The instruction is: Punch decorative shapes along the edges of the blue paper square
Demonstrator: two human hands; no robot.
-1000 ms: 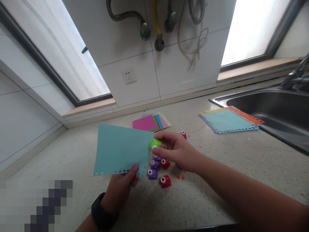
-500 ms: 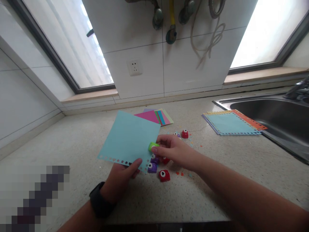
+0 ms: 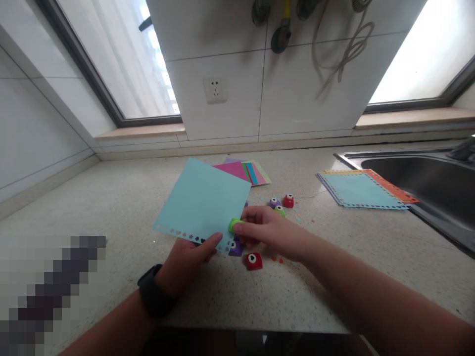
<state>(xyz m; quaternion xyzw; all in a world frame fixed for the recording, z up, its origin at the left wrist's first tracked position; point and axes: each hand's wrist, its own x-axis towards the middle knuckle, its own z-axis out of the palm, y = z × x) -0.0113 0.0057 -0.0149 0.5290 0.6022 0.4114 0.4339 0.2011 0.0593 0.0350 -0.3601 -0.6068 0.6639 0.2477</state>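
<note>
A light blue sheet of paper (image 3: 202,198) is tilted above the counter, with a row of small punched shapes along its near edge and a few at its right corner. My left hand (image 3: 193,254) pinches that near edge, thumb on top and fingers underneath. In my right hand (image 3: 265,227) is a green craft punch (image 3: 234,225), gripped at the sheet's right edge. Below it a purple punch (image 3: 236,248) lies partly under the paper, beside a red punch (image 3: 254,261) with a heart mark. Behind my right hand stand another red punch (image 3: 288,200) and a purple one (image 3: 274,202).
Coloured sheets (image 3: 237,170) lie near the wall. To the right, a stack of edge-punched papers (image 3: 356,190) rests by the metal sink (image 3: 419,173). Tiny paper bits (image 3: 281,260) are scattered around the punches. The counter's front edge (image 3: 260,330) runs close to me.
My view has tilted down and shifted slightly left. The green punch sits closer to the sheet's right edge, overlapping it, while both hands keep their grips.
</note>
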